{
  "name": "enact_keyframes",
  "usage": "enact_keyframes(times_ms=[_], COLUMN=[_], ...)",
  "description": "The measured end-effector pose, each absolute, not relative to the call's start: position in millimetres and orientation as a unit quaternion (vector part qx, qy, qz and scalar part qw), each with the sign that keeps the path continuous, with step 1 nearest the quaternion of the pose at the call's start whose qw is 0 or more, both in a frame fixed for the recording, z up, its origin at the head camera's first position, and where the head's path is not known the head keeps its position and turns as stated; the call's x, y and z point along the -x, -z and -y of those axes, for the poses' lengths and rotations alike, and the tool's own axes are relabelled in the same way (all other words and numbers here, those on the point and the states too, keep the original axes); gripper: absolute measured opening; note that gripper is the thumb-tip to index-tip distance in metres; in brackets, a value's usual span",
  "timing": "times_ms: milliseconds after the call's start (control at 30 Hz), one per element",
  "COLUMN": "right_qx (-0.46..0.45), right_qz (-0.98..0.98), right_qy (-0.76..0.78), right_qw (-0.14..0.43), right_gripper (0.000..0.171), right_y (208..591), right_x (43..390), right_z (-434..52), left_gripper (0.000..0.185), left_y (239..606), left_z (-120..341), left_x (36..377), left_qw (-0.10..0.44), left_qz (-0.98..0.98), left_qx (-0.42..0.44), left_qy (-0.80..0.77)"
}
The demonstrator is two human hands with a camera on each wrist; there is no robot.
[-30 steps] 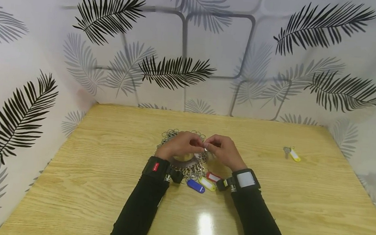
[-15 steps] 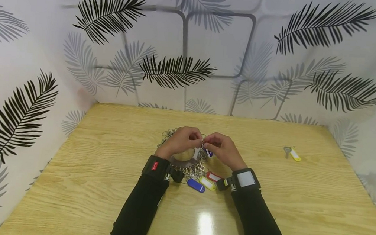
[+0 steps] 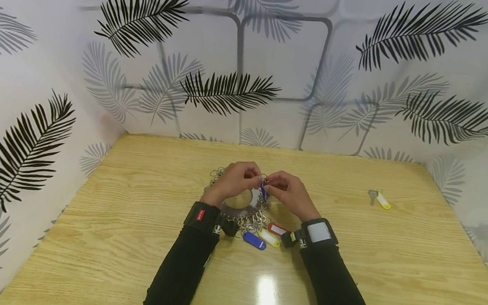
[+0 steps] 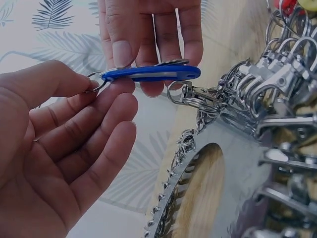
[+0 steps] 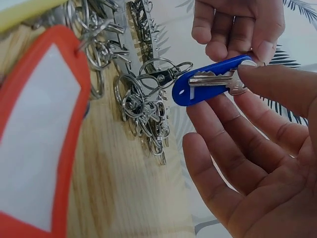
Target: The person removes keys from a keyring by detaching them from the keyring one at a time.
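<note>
Head view: both hands meet over ring of metal clips [image 3: 239,210] at table [image 3: 130,259] middle; blue tag [image 3: 263,189] pinched between them, lifted clear; yellow tag with key [image 3: 380,199] lies far off at 3 o'clock.

Left wrist view: left hand [image 4: 59,163] pinches small split ring at tag's end, likely to keep it steady; blue tag [image 4: 151,74] smooth plastic, long, rounded; clips shiny steel.

Right wrist view: right hand [image 5: 252,163] pinches same end by thumb; silver key [image 5: 218,80] lies flat on tag; red tag [image 5: 39,139] at 9 o'clock, bendy with clear window.

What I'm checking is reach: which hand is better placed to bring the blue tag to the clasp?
Right, probably. The right hand holds the tag along its body, its fingers next to the clasp; the left hand only pinches the ring at the far end.
</note>
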State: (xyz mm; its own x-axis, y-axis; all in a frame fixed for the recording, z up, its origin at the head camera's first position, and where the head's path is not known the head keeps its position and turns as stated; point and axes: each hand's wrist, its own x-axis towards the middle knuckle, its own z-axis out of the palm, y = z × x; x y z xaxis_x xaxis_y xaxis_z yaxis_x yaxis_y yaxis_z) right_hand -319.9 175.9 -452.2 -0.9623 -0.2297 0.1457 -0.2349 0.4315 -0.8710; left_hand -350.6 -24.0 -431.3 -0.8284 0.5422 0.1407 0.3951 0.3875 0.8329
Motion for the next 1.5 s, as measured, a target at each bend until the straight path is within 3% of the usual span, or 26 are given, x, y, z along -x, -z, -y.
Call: enact_keyframes(times_ms=[533, 933, 1100, 1267, 1500], right_qx=[-0.095, -0.087, -0.068, 0.023, 0.136], right_qz=[0.772, 0.792, 0.813, 0.816, 0.839], right_qy=[-0.625, -0.602, -0.576, -0.574, -0.522], right_qw=[-0.065, -0.053, -0.049, -0.063, -0.079], right_gripper=[0.026, 0.026, 0.027, 0.040, 0.050], right_y=[452, 447, 441, 437, 430], right_x=[319, 309, 315, 325, 320], right_z=[-181, -199, -236, -296, -367], left_gripper=[0.012, 0.012, 0.012, 0.013, 0.017], left_y=[430, 424, 413, 396, 382], left_z=[23, 18, 25, 38, 52], left_x=[352, 349, 347, 343, 330], left_qw=[0.061, 0.092, 0.078, 0.032, 0.017], left_qz=[-0.815, -0.805, -0.804, -0.817, -0.803], left_qx=[-0.309, -0.320, -0.325, -0.327, -0.334], left_qy=[-0.488, -0.491, -0.492, -0.474, -0.493])
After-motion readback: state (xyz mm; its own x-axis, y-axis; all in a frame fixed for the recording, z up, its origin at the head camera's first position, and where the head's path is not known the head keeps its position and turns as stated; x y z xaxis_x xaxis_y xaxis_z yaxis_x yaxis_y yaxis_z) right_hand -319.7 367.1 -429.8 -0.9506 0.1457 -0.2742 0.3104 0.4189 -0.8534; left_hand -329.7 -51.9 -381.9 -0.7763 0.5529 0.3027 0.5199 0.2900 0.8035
